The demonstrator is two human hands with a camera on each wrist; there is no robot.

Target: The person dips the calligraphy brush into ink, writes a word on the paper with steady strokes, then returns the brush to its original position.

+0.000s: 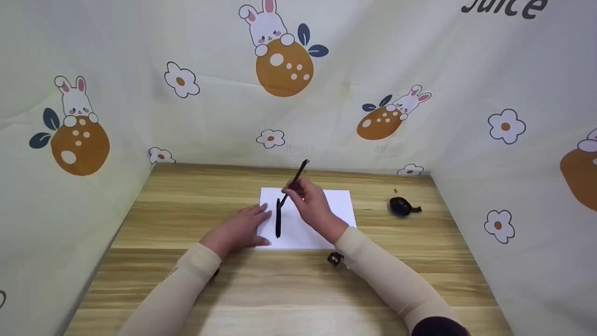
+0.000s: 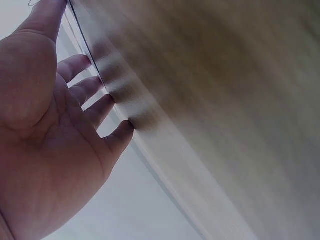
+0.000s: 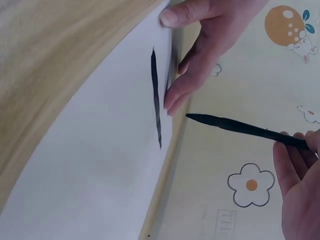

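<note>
A white sheet of paper (image 1: 317,238) lies on the wooden table, with one long black stroke (image 1: 278,221) down its left part. My left hand (image 1: 240,231) rests on the sheet's left edge, fingers spread and thumb near the lower corner. In the left wrist view, that hand's fingers (image 2: 101,111) reach down to the surface. My right hand (image 1: 315,205) pinches a slim dark brush (image 1: 298,173) between thumb and fingers, its handle slanting up. From the right wrist, the pointed black bristles (image 3: 200,118) hang above the paper, apart from the stroke.
To the right of the paper sits a small round black object (image 1: 400,206) with a short stub. Pale cloth walls (image 1: 224,116) printed with rabbits and flowers enclose the table (image 1: 186,196) at the back and both sides.
</note>
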